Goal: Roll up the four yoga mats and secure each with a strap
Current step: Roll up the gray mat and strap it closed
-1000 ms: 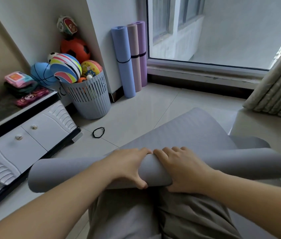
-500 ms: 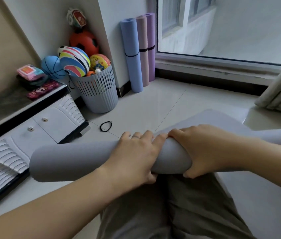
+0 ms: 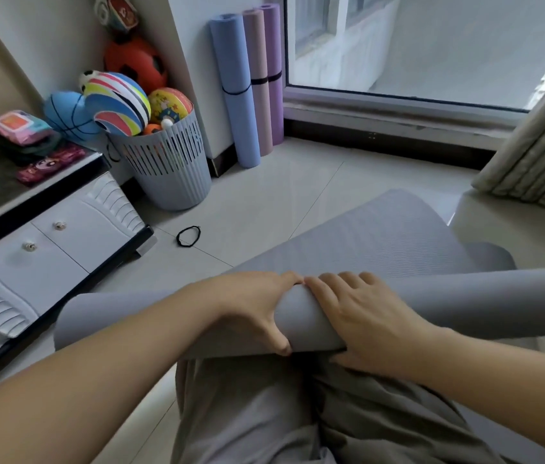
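Observation:
A grey yoga mat (image 3: 381, 242) lies partly rolled across my lap, its flat end stretching away over the floor. My left hand (image 3: 254, 306) and my right hand (image 3: 361, 316) grip the middle of the roll side by side, fingers over the top and thumbs underneath. A black elastic strap (image 3: 188, 236) lies loose on the tiles to the left of the mat. Three rolled mats lean upright in the far corner, each with a dark strap round it: blue (image 3: 236, 88), pink (image 3: 259, 78) and purple (image 3: 275, 72).
A grey slatted basket (image 3: 170, 165) full of balls stands by the wall. A low white cabinet (image 3: 47, 259) with toys on top runs along the left. A window (image 3: 415, 45) fills the far wall, with a curtain (image 3: 539, 152) at the right.
Both hands shifted on the roll, from a raised grip back down over its top, and the flat part of the mat shows again beyond them.

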